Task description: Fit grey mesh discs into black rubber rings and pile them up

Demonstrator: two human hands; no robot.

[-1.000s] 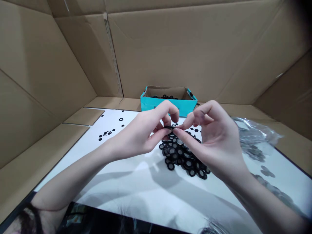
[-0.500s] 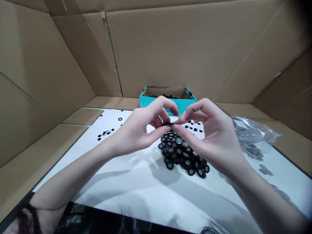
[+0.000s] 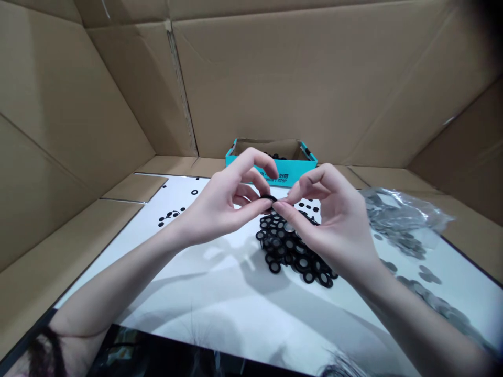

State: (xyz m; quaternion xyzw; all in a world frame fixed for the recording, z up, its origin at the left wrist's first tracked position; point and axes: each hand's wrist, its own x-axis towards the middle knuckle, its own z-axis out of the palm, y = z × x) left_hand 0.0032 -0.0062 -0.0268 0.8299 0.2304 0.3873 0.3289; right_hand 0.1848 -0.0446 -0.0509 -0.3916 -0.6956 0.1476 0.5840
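A small black ring [image 3: 269, 197] is pinched between the fingertips of both hands, just above a pile of parts. My left hand [image 3: 231, 201] grips its left side with thumb and fingers. On the other side, the thumb and index finger of my right hand [image 3: 328, 209] close on the same ring. Below them a heap of black rings with pale grey centres [image 3: 288, 244] lies on the white table [image 3: 204, 298]; my right hand hides part of it.
Behind the hands stands a turquoise box [image 3: 293, 170] holding black pieces. Loose black rings and discs [image 3: 194, 192] lie at the left. At the right are a clear plastic bag [image 3: 408, 207] and scattered grey discs [image 3: 428, 275]. Cardboard walls [image 3: 294, 78] surround the table.
My right hand has shifted slightly left, uncovering more grey discs. The fingers of my left hand have moved a little left and up, and the black ring between the hands shows more clearly.
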